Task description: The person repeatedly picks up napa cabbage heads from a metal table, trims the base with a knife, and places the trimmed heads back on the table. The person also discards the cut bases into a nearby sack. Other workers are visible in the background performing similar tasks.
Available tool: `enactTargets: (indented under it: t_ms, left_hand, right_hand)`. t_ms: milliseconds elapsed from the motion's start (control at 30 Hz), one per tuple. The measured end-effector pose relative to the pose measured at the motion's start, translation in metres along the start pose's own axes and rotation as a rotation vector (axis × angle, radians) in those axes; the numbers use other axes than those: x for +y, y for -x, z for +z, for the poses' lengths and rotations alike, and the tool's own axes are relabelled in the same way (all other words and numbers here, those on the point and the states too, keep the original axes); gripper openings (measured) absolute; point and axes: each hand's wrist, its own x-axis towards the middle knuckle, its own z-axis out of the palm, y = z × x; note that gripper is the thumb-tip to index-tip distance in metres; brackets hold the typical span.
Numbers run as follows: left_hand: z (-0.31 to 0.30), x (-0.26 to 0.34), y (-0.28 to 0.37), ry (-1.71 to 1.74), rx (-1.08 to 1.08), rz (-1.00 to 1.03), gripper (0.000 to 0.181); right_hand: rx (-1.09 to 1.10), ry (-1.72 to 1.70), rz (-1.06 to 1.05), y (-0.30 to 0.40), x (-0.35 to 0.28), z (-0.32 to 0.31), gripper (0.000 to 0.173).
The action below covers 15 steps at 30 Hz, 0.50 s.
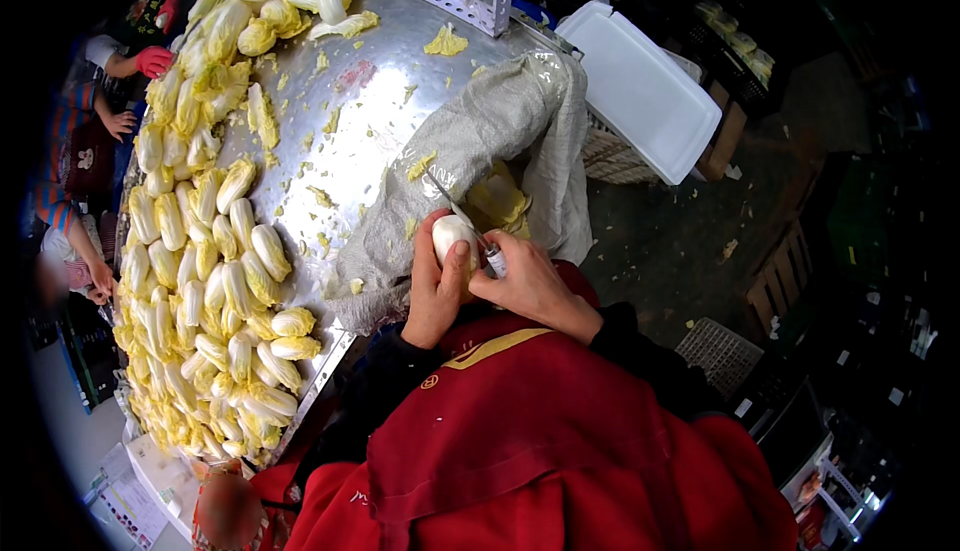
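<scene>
My left hand (437,283) holds a small napa cabbage (454,240), its white base end facing up. In my right hand (534,281) is a knife (460,210), whose blade lies against or just beside the cabbage's base; I cannot tell if it is cutting in. Both hands are close together at the near edge of the metal table. Past them a grey woven plastic sack (480,120) is draped over the table's edge, with yellow cabbage leaves (497,195) in its opening.
Many napa cabbages (236,288) are heaped along the left of the metal table (360,123), with leaf scraps about. A white plastic lid (641,90) rests on a crate at the right. Other people's hands are at the far left edge. A pallet (780,277) stands on the floor.
</scene>
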Motion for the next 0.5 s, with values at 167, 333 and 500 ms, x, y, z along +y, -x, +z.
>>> enactTargets:
  t_ms: [167, 333, 500]
  left_hand:
    - [-0.008, 0.000, 0.001, -0.178, -0.026, 0.009, 0.046]
    - [-0.045, 0.015, -0.005, -0.047, -0.300, -0.197, 0.045]
    - [-0.045, 0.018, 0.004, 0.382, -0.403, -0.434, 0.062]
  right_hand:
    - [-0.010, -0.066, 0.096, -0.001, 0.004, 0.002, 0.043]
    - [0.083, 0.105, -0.125, -0.008, 0.029, -0.004, 0.031]
    - [0.108, 0.115, -0.181, -0.019, 0.035, -0.008, 0.028]
